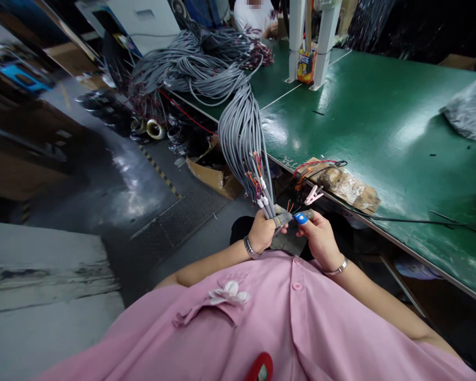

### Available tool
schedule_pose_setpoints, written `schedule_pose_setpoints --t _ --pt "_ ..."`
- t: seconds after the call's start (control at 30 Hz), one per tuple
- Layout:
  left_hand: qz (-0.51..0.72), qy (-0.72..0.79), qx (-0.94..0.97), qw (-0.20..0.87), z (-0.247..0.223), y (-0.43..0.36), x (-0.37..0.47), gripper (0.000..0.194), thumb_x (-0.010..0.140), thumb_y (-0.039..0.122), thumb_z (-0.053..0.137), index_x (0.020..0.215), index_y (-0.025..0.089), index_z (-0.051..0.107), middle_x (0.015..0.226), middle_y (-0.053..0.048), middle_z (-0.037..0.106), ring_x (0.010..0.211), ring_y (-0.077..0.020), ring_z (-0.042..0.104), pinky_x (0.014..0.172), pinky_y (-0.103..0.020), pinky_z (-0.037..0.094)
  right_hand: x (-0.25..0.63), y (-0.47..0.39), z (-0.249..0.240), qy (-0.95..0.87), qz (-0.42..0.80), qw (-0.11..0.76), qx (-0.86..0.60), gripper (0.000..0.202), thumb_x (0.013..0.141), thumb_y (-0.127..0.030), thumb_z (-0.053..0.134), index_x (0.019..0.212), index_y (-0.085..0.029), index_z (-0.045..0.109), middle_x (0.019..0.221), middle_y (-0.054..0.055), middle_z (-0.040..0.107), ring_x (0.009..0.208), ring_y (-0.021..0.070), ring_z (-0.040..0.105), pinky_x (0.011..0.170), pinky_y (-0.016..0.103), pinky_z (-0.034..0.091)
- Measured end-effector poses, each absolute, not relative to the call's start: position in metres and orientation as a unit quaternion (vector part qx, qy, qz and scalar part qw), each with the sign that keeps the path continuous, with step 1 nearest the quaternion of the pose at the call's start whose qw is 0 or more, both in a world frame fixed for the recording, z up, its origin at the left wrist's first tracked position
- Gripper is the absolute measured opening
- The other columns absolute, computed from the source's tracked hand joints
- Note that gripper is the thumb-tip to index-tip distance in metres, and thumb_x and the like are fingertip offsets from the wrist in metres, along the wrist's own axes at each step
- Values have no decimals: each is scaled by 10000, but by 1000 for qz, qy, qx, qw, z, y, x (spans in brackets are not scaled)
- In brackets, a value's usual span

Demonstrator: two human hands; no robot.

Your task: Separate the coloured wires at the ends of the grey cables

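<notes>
My left hand (265, 228), with grey covers on some fingers, is closed around the ends of several grey cables (244, 124). Thin coloured wires (256, 180) and white sleeves show at the stripped ends just above it. My right hand (319, 235) is closed in a pinch close to the left fingertips. A blue cover (300, 218) sits on its thumb, and a grey one is on a finger. Thin orange and dark wires (290, 206) stick up between the two hands. What exactly the right fingers pinch is too small to make out.
A big heap of grey cables (190, 58) lies on the green table (381, 116). At the table edge are a taped wooden block (349, 185) and a pink clip (313, 196). An open cardboard box (212, 172) stands below. Another person (254, 16) is across the table.
</notes>
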State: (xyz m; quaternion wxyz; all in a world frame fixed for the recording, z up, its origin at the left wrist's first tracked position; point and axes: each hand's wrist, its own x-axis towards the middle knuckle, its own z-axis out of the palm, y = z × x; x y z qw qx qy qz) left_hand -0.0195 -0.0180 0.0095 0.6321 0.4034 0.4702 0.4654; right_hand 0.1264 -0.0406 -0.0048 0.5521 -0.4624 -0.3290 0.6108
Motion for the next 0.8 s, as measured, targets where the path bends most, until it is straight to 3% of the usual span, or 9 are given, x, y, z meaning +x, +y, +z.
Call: schedule_pose_setpoints --t 0.27,0.43,0.53,0.8 --pt "451 450 389 666 9 -12 -25 262 624 323 792 640 143 602 505 29 563 403 -74 484 392 -196 392 137 -44 -9 -370 616 532 -448 204 754 -356 754 706 -190 646 572 -44 525 538 98 439 542 235 391" --pt "382 392 403 733 16 2 -34 275 587 316 798 618 135 594 469 20 553 371 -84 476 367 -203 376 156 -33 -19 -281 658 564 -412 372 823 -554 634 864 -190 696 752 4 623 583 100 506 585 248 454" --pt "326 359 421 767 18 9 -33 244 583 279 793 634 128 608 465 14 560 363 -85 474 362 -199 366 162 -16 -21 -251 679 569 -390 483 784 -658 612 892 -195 693 836 30 660 615 111 548 588 253 481" --pt "293 346 412 790 16 22 -14 236 581 256 790 605 133 591 449 13 551 361 -82 461 358 -196 351 157 9 -28 -318 624 593 -398 550 791 -728 536 803 -197 680 715 23 643 600 131 545 608 273 485"
